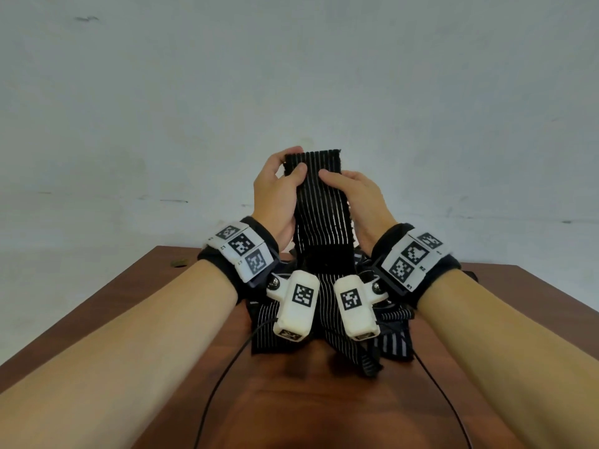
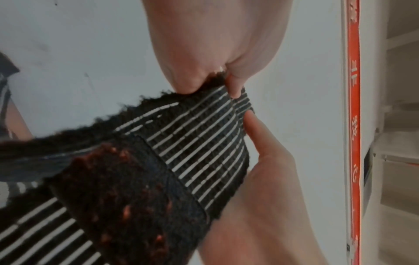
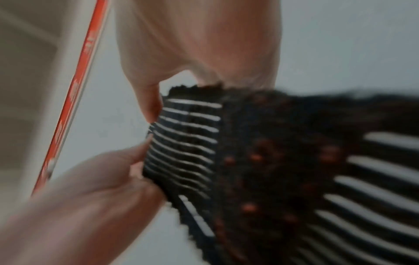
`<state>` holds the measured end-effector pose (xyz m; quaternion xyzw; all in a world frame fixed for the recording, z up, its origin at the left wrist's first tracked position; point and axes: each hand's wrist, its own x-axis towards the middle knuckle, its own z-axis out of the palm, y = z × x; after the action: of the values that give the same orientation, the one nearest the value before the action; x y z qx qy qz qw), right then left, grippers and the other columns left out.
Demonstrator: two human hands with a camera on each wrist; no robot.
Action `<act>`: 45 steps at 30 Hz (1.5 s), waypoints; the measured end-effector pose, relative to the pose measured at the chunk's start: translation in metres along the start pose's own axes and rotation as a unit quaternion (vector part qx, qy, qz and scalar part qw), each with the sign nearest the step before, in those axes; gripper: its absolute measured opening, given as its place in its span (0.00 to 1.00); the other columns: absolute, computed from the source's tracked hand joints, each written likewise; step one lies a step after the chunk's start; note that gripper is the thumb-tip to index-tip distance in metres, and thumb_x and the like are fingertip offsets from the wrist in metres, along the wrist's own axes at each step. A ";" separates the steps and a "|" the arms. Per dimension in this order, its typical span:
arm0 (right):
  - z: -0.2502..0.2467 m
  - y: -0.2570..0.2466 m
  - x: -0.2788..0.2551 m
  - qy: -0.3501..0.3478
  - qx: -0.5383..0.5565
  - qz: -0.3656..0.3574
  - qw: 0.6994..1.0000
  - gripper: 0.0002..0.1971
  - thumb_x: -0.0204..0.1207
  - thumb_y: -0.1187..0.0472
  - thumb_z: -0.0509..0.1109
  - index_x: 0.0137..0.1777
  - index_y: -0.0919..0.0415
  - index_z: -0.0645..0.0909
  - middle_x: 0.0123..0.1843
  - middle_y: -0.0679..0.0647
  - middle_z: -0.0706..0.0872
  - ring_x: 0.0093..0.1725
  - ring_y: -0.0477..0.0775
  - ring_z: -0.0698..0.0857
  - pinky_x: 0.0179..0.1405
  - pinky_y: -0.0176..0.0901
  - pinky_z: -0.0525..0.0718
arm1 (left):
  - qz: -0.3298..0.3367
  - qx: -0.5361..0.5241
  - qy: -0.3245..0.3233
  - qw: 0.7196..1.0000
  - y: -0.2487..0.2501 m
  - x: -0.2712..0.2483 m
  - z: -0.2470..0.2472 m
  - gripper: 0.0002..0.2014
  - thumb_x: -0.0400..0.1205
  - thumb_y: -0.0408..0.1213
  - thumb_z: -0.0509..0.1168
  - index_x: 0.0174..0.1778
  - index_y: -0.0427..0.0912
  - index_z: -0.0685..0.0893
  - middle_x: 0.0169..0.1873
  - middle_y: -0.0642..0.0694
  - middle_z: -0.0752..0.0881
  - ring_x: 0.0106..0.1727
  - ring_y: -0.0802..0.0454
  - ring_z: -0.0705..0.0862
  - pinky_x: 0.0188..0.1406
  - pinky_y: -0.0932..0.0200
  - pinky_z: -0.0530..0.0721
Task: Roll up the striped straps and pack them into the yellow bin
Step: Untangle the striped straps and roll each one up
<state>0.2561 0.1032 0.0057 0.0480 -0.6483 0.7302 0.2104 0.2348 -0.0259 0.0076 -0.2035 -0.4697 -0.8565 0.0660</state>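
Your left hand (image 1: 278,192) and right hand (image 1: 355,197) pinch the ribbed, fuzzy-edged striped strap (image 1: 319,202) upright, perhaps starting a fold.

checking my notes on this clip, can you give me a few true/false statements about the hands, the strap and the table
1. Both hands hold the same striped strap. True: the left hand and right hand pinch its raised end.
2. The held strap end is already rolled tight. False: it is still flat and unrolled.
3. More striped straps lie in a heap on the wooden table. True.
4. The yellow bin stands next to the heap. False: no bin shows in any view.
5. The right hand rests flat on the table. False: it is raised above the table, gripping the strap.
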 end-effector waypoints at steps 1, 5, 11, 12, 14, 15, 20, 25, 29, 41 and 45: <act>-0.001 0.002 -0.001 -0.027 -0.022 0.010 0.999 0.22 0.79 0.55 0.79 0.68 0.65 0.82 0.59 0.62 0.93 0.56 0.60 0.94 0.59 0.60 0.92 | -0.002 -0.005 -0.002 1.000 0.001 0.001 -0.001 0.12 0.90 0.26 0.62 0.62 0.42 0.86 0.55 0.36 0.91 0.50 0.41 0.93 0.49 0.42 0.94; -0.007 0.012 -0.003 -0.091 -0.056 0.031 0.994 0.16 0.86 0.52 0.71 0.64 0.64 0.87 0.57 0.60 0.94 0.56 0.60 0.94 0.57 0.52 0.93 | 0.010 0.044 -0.005 0.999 0.001 0.006 -0.003 0.11 0.89 0.25 0.59 0.56 0.42 0.86 0.52 0.39 0.90 0.47 0.46 0.92 0.46 0.47 0.94; -0.009 0.027 0.006 -0.071 -0.093 0.006 0.993 0.13 0.85 0.55 0.73 0.60 0.65 0.88 0.55 0.61 0.94 0.55 0.60 0.94 0.63 0.58 0.91 | 0.002 0.103 0.001 0.995 -0.008 0.013 0.003 0.05 0.88 0.34 0.69 0.58 0.38 0.86 0.52 0.40 0.90 0.53 0.45 0.90 0.57 0.43 0.91; -0.010 0.027 0.006 -0.071 -0.091 0.007 0.993 0.13 0.85 0.55 0.73 0.60 0.65 0.88 0.55 0.60 0.94 0.55 0.60 0.94 0.62 0.57 0.91 | -0.003 0.104 0.010 0.995 -0.010 0.015 0.003 0.06 0.88 0.35 0.69 0.58 0.38 0.86 0.53 0.40 0.90 0.53 0.44 0.90 0.56 0.43 0.92; -0.010 0.029 0.004 -0.073 -0.085 0.013 0.994 0.14 0.84 0.53 0.73 0.60 0.63 0.88 0.55 0.58 0.94 0.55 0.57 0.94 0.59 0.52 0.92 | -0.022 0.087 0.033 0.995 -0.011 0.020 0.003 0.06 0.90 0.36 0.67 0.59 0.38 0.86 0.54 0.39 0.90 0.54 0.42 0.91 0.55 0.42 0.92; -0.012 0.031 0.003 -0.081 -0.092 0.019 0.992 0.15 0.84 0.51 0.74 0.60 0.61 0.88 0.55 0.56 0.95 0.55 0.55 0.94 0.57 0.49 0.92 | -0.030 0.070 0.048 0.996 -0.012 0.023 0.002 0.06 0.90 0.36 0.66 0.58 0.38 0.86 0.54 0.38 0.90 0.55 0.39 0.91 0.56 0.40 0.92; -0.019 0.053 -0.010 -0.182 -0.155 0.078 0.968 0.15 0.82 0.55 0.77 0.65 0.60 0.87 0.58 0.53 0.94 0.57 0.53 0.94 0.56 0.47 0.91 | -0.025 0.050 0.104 0.993 -0.014 0.030 -0.007 0.05 0.90 0.34 0.65 0.51 0.44 0.86 0.53 0.39 0.88 0.57 0.37 0.88 0.65 0.29 0.87; -0.020 0.060 -0.033 -0.201 -0.211 0.107 0.951 0.10 0.83 0.50 0.75 0.49 0.57 0.88 0.41 0.47 0.94 0.42 0.44 0.93 0.38 0.37 0.89 | 0.002 0.050 0.126 0.991 -0.010 0.036 -0.012 0.06 0.89 0.32 0.67 0.49 0.46 0.87 0.56 0.40 0.89 0.60 0.40 0.88 0.69 0.31 0.85; -0.022 0.078 -0.056 -0.279 -0.292 0.136 0.905 0.11 0.81 0.52 0.77 0.59 0.56 0.87 0.51 0.54 0.94 0.50 0.53 0.94 0.39 0.47 0.93 | 0.015 0.021 0.147 0.989 -0.004 0.043 -0.016 0.07 0.87 0.29 0.67 0.47 0.44 0.88 0.54 0.38 0.89 0.61 0.39 0.88 0.68 0.31 0.85; -0.044 0.065 -0.075 -0.384 -0.248 0.333 0.825 0.13 0.83 0.69 0.73 0.66 0.66 0.85 0.55 0.59 0.93 0.50 0.58 0.93 0.37 0.46 0.94 | -0.054 0.032 0.148 0.987 -0.009 0.029 -0.029 0.03 0.87 0.36 0.70 0.49 0.46 0.89 0.60 0.41 0.90 0.65 0.40 0.88 0.69 0.35 0.85; -0.043 0.053 -0.071 -0.442 -0.286 0.319 0.788 0.27 0.74 0.38 0.76 0.64 0.56 0.86 0.62 0.56 0.92 0.59 0.60 0.92 0.55 0.56 0.93 | -0.182 0.040 0.056 0.981 -0.012 0.020 -0.035 0.11 0.89 0.36 0.66 0.63 0.37 0.88 0.55 0.38 0.90 0.53 0.39 0.91 0.48 0.41 0.92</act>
<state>0.3103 0.1240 -0.0741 0.0934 -0.8280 0.4363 -0.3397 0.2029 -0.0469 -0.0105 -0.0634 -0.5283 -0.8448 -0.0563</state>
